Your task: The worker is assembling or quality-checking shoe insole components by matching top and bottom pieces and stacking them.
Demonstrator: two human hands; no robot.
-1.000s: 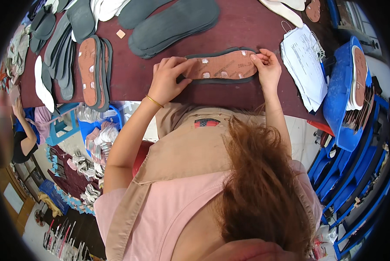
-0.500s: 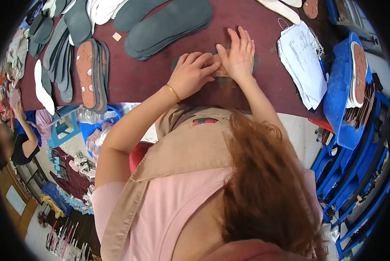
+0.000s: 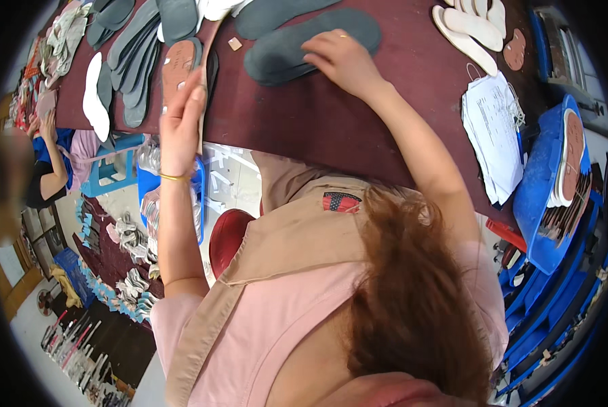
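My left hand (image 3: 184, 112) is at the table's near left edge, closed on a thin insole (image 3: 210, 46) that stands on edge, so only a narrow strip shows. Just beside it lies a stack of brown-topped insoles (image 3: 179, 64), partly covered by the hand. My right hand (image 3: 344, 61) reaches over a stack of dark grey insoles (image 3: 280, 60) at the back middle. Its fingers and thumb are apart on or just above the top one; contact is hard to judge.
More grey insoles (image 3: 134, 68) and a white one (image 3: 95, 102) lie at the left. Papers (image 3: 490, 136), pale insoles (image 3: 453, 41) and a blue bin (image 3: 538, 203) holding brown insoles stand right. A small tan square (image 3: 234, 44) lies behind. Another person (image 3: 46, 163) works at far left.
Both hands have left the insole at the table's middle, which no longer lies there. My left hand moved left with an insole; my right hand moved up to the grey stack. The view shifted.
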